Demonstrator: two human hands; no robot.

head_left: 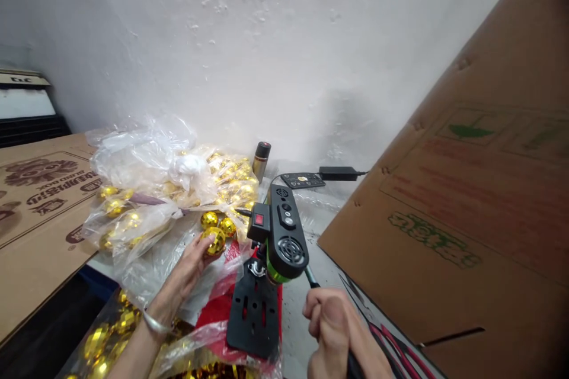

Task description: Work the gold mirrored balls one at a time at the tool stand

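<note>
My left hand [195, 266] closes its fingers and thumb around a shiny gold faceted ball [214, 241]. Two smaller gold balls [217, 222] sit just beyond it, by the clear plastic bags. My right hand [335, 331] is wrapped round a black-handled rod [311, 275]; its thin metal shaft points up toward a black device, and its other end is mostly hidden by the fist. Between both hands stands that black device [288, 231], with round vents, a red switch and a green ring underneath. Below it lies a black slotted base plate [254, 311].
Plastic bags of gold balls [231, 174] fill the left side, beside a flat cardboard box [40, 189]. A spray can [262, 160] and a power adapter [338, 173] are near the wall. Right, a large carton [466, 189] leans in. Red-handled tools [400, 349] lie below it.
</note>
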